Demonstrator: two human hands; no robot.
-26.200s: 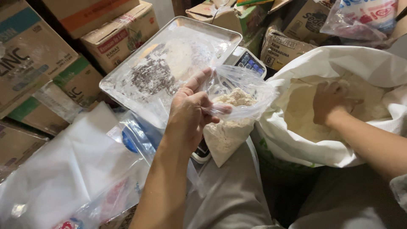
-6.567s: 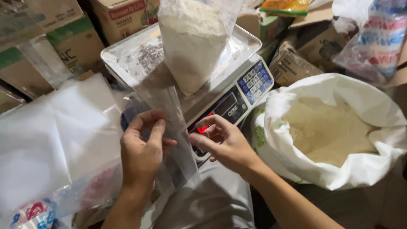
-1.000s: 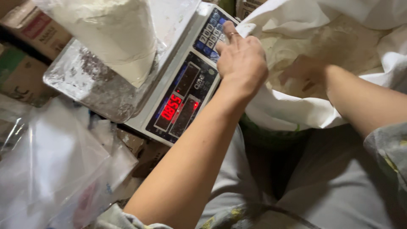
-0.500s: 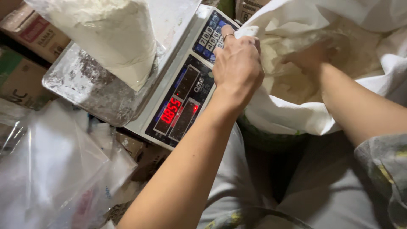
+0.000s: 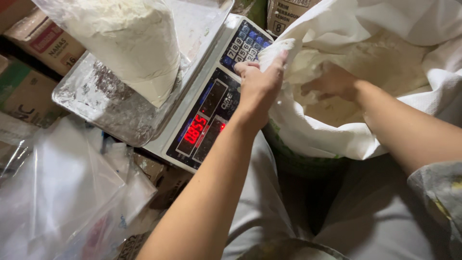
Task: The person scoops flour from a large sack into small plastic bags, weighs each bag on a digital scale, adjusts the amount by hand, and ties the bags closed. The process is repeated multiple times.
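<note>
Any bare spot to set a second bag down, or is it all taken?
Free: the near-left part of the scale tray, beside the filled clear bag of flour. The scale's keypad and display stay bare but are not for loads. Crowded: empty plastic bags lower left, cardboard boxes at left, left hand holding the white sack's rim, right hand inside.

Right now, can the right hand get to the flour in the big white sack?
Probably yes. The right hand is already inside the white sack, on the flour, while the left hand holds the rim open.
</note>
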